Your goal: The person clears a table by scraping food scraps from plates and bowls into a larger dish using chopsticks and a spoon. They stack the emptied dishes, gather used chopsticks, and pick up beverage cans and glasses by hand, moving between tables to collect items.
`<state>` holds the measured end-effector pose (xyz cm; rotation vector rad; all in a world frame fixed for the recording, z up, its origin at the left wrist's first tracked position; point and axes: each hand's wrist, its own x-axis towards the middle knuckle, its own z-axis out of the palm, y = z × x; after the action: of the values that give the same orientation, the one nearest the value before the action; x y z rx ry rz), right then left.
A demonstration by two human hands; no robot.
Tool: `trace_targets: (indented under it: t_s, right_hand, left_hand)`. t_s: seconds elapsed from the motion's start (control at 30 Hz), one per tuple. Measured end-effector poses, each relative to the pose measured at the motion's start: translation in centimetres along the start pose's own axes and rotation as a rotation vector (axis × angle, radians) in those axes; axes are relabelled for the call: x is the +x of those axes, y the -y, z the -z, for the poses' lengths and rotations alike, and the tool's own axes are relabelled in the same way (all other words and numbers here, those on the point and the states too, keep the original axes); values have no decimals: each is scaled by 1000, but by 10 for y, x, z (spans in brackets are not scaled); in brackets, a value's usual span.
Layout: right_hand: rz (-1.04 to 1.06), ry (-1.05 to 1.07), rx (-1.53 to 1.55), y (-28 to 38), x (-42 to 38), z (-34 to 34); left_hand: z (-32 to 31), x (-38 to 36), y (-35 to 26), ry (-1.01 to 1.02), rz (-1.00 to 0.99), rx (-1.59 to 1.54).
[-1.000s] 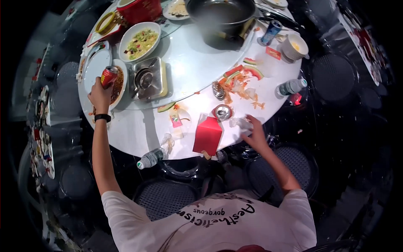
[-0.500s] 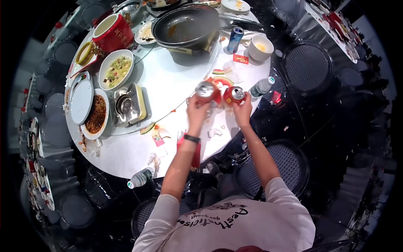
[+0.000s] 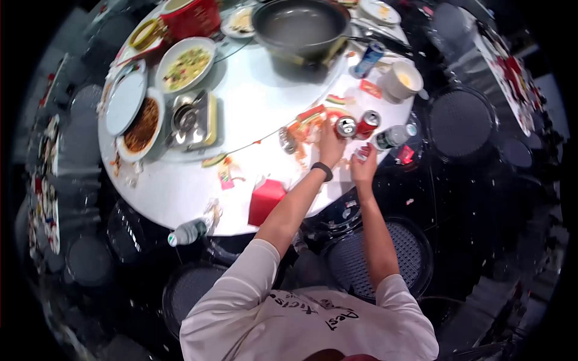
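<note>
My left hand, a dark band on its wrist, is closed around the side of an opened drink can. A second opened red can stands close against it on the right, free of my hands. Just in front of that can, my right hand has its fingers pinched around a small whitish, shiny thing, too blurred to name. Red-and-white scraps and watermelon rind lie beyond my left hand. A clear cup is to its left.
A green-labelled bottle lies at the table's right edge, and another bottle at the front. A blue can, stacked bowls, a large pan, a portable stove and food dishes stand around. Chairs crowd the near edge.
Both cans have been brought together farther right. My right hand has let go of its red can and moved nearer me, closing on a small whitish thing. The view has shifted.
</note>
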<state>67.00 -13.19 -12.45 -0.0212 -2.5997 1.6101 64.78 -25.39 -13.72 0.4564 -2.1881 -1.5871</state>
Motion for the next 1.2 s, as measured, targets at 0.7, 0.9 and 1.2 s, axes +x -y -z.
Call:
trace_targets:
  t_s: [0.7, 0.9, 1.2]
  right_hand:
    - [705, 1062, 160, 199, -322, -230]
    - [314, 882, 398, 229, -283, -163]
    - [277, 14, -23, 155, -129, 31]
  left_hand:
    - [401, -369, -175, -869, 153, 149]
    - [422, -415, -169, -827, 166, 125]
    - [427, -423, -162, -764, 103, 85]
